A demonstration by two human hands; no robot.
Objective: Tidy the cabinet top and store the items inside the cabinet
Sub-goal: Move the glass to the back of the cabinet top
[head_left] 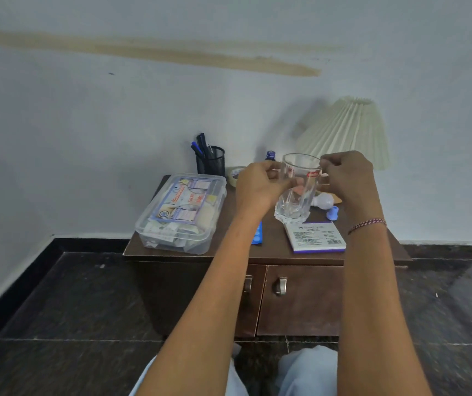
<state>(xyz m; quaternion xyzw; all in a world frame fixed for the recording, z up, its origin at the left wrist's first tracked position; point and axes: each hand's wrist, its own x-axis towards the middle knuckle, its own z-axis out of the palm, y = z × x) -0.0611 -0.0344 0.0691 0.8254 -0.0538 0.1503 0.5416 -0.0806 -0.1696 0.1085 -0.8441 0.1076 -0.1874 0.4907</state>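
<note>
A clear drinking glass [296,192] with a red sticker is held upright just above the dark wooden cabinet top [272,247]. My left hand [257,184] grips its left side and my right hand [346,175] pinches its rim on the right. On the top lie a clear plastic first aid box [183,212] at the left, a white and purple notepad [315,237] at the front right, a blue blister strip [257,234] partly hidden by my left forearm, and a white bulb [325,200] behind the glass. Both cabinet doors [300,301] are closed.
A black mesh pen holder [212,162] with pens, a tape roll [234,174], a small blue-capped bottle [270,155] and a pleated lamp shade [349,130] stand at the back by the wall. A small blue piece [332,213] lies by the bulb. Dark tiled floor surrounds the cabinet.
</note>
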